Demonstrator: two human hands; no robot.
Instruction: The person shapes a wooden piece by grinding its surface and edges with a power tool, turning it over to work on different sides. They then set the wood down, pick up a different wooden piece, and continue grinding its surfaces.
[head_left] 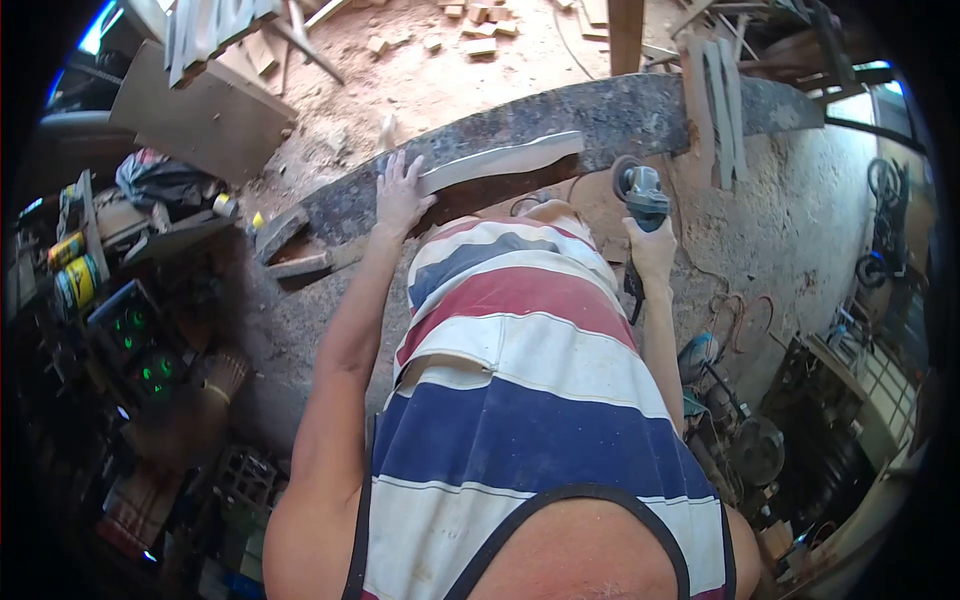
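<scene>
My left hand lies on the bench with its fingers spread, at the left end of a pale, gently curved strip of wood. The fingers touch or nearly touch that end; the exact contact is hard to make out. My right hand is wrapped round the body of an angle grinder. The grinder's round disc points up and stands just right of the strip, apart from it. Whether the disc is spinning cannot be seen.
The worn dark bench arcs across in front of me. Several wavy wooden strips lie over its right part. Wood offcuts litter the dusty floor beyond. A speaker and cans stand at left, a fan at lower right.
</scene>
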